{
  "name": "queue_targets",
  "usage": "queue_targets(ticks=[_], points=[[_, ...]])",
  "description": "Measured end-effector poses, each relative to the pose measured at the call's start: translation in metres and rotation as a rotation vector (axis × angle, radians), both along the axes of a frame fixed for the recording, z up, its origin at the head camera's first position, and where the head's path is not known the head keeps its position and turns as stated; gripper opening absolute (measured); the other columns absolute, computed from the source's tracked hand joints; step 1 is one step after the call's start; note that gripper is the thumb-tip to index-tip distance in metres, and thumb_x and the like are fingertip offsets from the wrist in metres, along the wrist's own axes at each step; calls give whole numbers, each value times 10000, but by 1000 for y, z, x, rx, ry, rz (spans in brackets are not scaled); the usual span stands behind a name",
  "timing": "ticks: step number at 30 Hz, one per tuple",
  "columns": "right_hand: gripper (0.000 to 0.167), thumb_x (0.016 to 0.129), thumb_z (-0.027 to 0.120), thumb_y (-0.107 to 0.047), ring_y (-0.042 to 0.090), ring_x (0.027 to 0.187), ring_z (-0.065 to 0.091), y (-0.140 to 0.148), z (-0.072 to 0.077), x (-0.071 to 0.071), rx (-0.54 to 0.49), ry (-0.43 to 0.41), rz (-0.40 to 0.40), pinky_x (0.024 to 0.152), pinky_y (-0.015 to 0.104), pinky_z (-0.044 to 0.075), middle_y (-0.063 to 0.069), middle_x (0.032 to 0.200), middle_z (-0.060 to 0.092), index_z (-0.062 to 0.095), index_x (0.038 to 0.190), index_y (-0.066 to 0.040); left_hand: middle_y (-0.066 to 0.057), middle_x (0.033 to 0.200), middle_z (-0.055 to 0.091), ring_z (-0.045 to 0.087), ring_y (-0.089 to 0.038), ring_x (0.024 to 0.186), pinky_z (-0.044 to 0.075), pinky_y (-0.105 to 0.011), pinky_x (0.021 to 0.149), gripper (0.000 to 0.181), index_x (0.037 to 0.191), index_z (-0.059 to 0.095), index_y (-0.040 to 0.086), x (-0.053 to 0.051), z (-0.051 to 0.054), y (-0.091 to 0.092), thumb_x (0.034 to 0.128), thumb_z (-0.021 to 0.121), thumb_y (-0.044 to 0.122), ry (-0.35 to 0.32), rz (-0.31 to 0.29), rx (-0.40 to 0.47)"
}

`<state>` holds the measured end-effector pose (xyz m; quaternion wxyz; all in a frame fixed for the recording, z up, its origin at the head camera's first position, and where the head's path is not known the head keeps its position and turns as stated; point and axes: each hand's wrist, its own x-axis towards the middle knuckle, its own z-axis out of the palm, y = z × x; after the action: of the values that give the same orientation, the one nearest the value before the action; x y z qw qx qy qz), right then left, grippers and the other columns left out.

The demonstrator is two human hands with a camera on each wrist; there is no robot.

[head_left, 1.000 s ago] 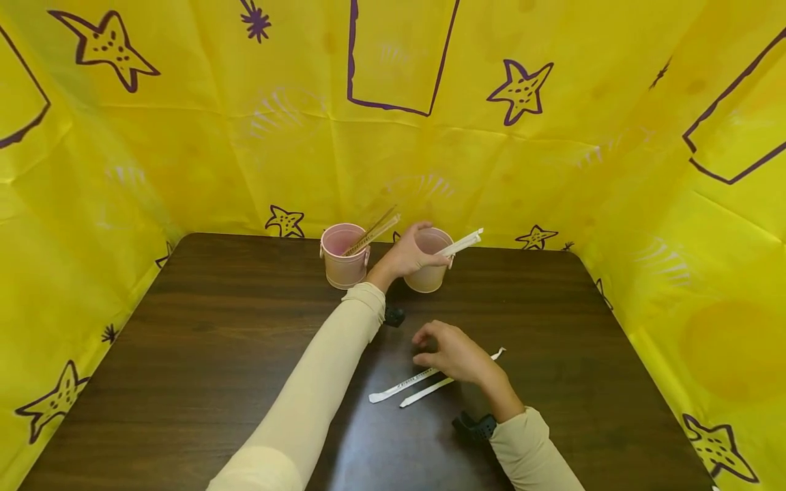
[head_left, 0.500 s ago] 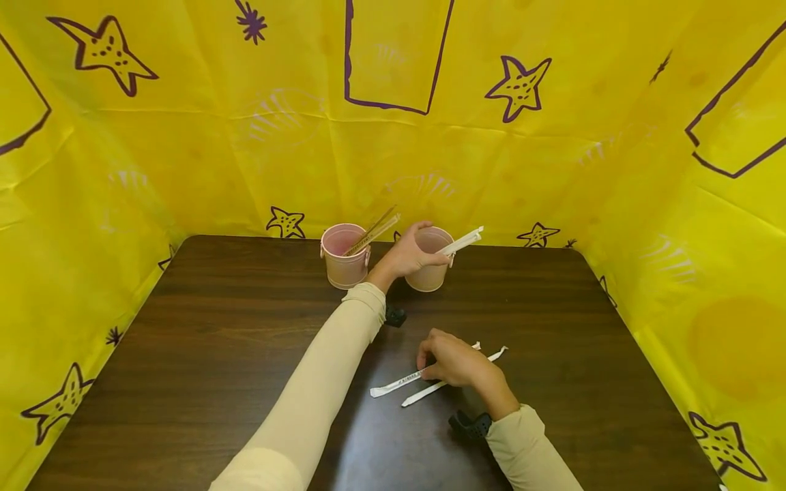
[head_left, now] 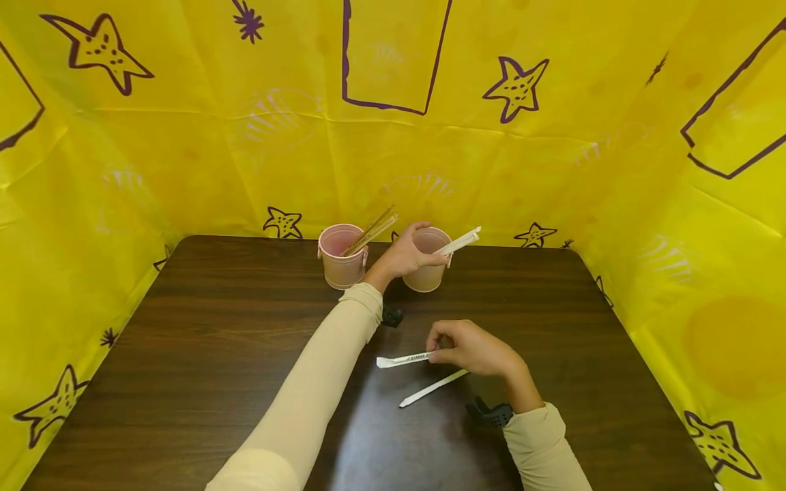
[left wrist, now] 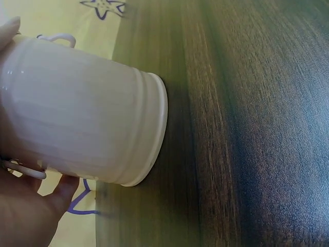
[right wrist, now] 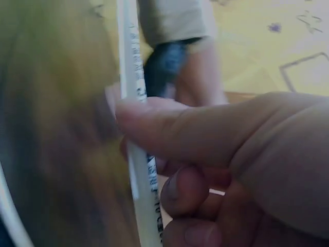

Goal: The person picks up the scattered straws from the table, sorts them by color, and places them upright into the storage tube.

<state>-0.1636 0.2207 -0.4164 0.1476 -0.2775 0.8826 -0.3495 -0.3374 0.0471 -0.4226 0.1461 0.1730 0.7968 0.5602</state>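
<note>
My left hand [head_left: 408,256] grips the right pale pink bucket [head_left: 425,278] around its upper part; the left wrist view shows fingers on either side of the bucket [left wrist: 77,108]. White paper-wrapped straws [head_left: 460,241] lean out over that bucket's right rim. Between thumb and fingers, my right hand [head_left: 475,349] pinches a wrapped straw [head_left: 402,360] with dark print, lifted off the table. The same printed straw [right wrist: 134,62] crosses the right wrist view, under the thumb. A second wrapped straw [head_left: 432,390] lies on the table below the right hand, its far end hidden.
Left of the gripped bucket stands another pink bucket [head_left: 342,271] with brownish wrapped straws [head_left: 371,235] leaning in it. Both buckets are near the back edge of the dark wooden table [head_left: 245,327]. A yellow patterned cloth [head_left: 295,157] hangs behind and along the sides.
My right hand has come down onto the printed straw, pinched it, and raised it slightly up and to the right. The left hand stays on the bucket.
</note>
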Motion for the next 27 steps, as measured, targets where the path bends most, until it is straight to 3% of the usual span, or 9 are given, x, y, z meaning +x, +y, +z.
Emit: queue_targets(ticks=[4, 9, 15, 20, 23, 27], points=[[126, 930, 749, -152, 123, 751, 578, 14, 15, 2, -112, 70, -109, 671, 231, 491, -60, 864, 655, 692, 1013, -226, -153, 1615, 320, 378, -367, 1471, 336, -564, 1205, 996, 1582, 298, 241, 0, 0, -1, 791, 878, 413, -7, -3, 4], [236, 947, 718, -104, 98, 688, 528, 21, 29, 3, -280, 231, -269, 592, 238, 452, -8, 870, 619, 697, 1171, -178, -169, 1577, 367, 419, -373, 1436, 363, -556, 1187, 972, 1581, 299, 221, -1, 0, -1, 809, 865, 395, 6, -5, 7], [167, 933, 706, 1, 65, 546, 483, 11, 42, -4, -641, 325, -515, 493, 215, 398, -40, 869, 642, 673, 1097, 7, -159, 1578, 355, 423, -359, 1430, 350, -552, 1197, 998, 1589, 287, 198, 0, 0, 1, 803, 871, 392, 9, -2, 15], [211, 926, 710, 9, 52, 464, 448, 4, 52, -16, -890, 431, -630, 435, 180, 368, -75, 915, 701, 605, 1069, 122, -162, 1594, 337, 403, -357, 1446, 343, -549, 1202, 1012, 1592, 282, 193, 0, 0, 2, 797, 879, 382, -8, -2, 21], [236, 916, 724, 4, 48, 451, 445, 3, 53, -27, -963, 512, -672, 415, 171, 362, -48, 931, 704, 602, 1066, 141, -163, 1594, 338, 403, -360, 1446, 345, -551, 1201, 1010, 1591, 290, 193, 0, 0, 2, 794, 880, 385, -7, 1, 19], [262, 915, 740, -29, 36, 509, 503, 0, 49, -46, -996, 543, -725, 434, 158, 388, -32, 942, 692, 621, 1079, 136, -161, 1594, 338, 399, -363, 1451, 336, -553, 1207, 1001, 1589, 292, 182, -2, -1, 1, 800, 875, 383, 4, 1, 15]])
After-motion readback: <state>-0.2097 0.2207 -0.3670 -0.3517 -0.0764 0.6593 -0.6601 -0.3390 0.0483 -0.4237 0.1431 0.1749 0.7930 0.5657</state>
